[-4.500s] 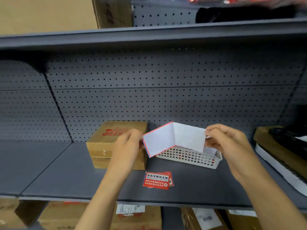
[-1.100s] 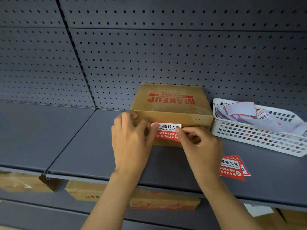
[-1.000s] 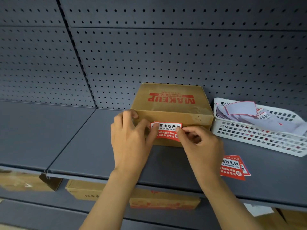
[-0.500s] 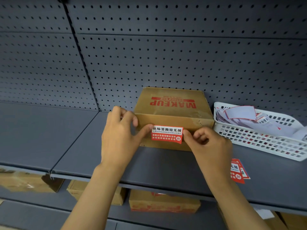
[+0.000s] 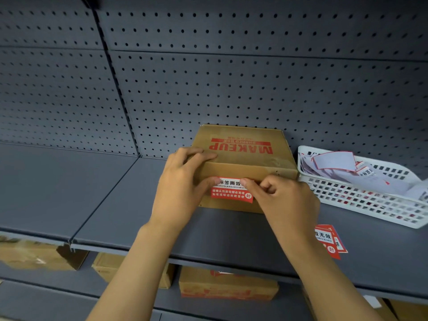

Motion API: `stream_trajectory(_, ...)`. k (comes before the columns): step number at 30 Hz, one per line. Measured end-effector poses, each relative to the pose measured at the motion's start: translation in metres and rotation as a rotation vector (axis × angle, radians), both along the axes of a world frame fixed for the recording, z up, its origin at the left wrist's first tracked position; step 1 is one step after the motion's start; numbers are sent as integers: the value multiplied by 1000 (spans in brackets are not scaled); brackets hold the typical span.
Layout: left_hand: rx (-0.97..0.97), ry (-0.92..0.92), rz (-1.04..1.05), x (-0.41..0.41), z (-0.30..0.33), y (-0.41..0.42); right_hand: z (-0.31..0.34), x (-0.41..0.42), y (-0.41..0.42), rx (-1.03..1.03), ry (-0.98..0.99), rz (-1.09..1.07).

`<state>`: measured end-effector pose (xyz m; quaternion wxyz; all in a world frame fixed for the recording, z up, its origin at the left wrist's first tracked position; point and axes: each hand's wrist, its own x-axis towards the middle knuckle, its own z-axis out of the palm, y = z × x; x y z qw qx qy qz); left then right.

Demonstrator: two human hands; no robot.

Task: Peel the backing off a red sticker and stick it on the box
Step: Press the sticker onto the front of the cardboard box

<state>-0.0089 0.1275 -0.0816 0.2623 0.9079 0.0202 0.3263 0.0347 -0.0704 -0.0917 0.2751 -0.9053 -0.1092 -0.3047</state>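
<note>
Both hands are on the cardboard box (image 5: 243,156), which sits on the grey shelf (image 5: 115,205) by the white basket (image 5: 361,200). The left hand (image 5: 183,188) grips its corner, thumb on the red sticker (image 5: 231,192) on the front face; the right hand (image 5: 280,200) presses the sticker's top edge with curled fingers. The sticker looks thin, limp and tacky, best smoothed from its edges. Its upper corners are hidden, so whether it lies fully flat is probably unknowable. Spare stickers (image 5: 330,240) sit partly behind the right wrist.
</note>
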Motion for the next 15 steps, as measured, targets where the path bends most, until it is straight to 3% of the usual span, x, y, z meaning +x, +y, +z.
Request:
stream_trajectory(8, -28, 85, -49, 0, 10, 5, -2, -5, -13, 32, 20, 15)
stream_trajectory(15, 44, 19, -6, -1, 2, -7, -9, -4, 15, -66, 34, 65)
